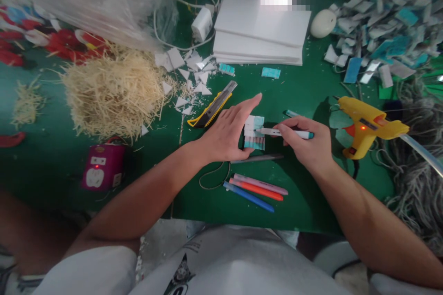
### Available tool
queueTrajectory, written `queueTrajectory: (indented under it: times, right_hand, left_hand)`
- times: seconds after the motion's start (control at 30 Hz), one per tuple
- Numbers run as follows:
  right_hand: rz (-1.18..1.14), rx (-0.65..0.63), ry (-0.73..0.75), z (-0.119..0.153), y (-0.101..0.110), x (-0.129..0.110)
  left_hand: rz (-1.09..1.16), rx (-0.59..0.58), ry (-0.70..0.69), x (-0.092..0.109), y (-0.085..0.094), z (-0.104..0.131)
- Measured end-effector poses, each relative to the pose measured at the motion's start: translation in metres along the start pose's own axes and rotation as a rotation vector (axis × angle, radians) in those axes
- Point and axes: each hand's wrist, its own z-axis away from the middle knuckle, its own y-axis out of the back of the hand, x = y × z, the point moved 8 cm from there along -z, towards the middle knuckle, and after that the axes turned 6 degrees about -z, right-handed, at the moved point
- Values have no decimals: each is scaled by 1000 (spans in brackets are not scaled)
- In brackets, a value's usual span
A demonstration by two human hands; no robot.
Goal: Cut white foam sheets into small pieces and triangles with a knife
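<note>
a white marker (300, 134) is held by right hand (311, 145); cards (254, 124) are bordered at their nine-o'clock edge by wide-spread left hand (224, 131)

The head-worn camera looks forward and down, near both hands (226, 131).

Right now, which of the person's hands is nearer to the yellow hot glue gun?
Right. The right hand, holding a white marker, is left of the yellow hot glue gun; the left hand is farther left, beside the yellow utility knife.
</note>
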Motion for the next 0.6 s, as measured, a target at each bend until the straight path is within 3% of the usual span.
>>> queueTrajectory:
  times: [0.17, 0.3, 0.6]
  right_hand:
    - [-12, -46, 10, 0, -4, -1]
    - [-36, 25, 17, 1, 1, 0]
    - [9, -21, 26, 1, -2, 2]
  left_hand:
    - [-7, -2, -5, 1, 0, 0]
    - [-12, -14, 13, 0, -1, 0]
    - [-15, -20, 17, 0, 0, 0]
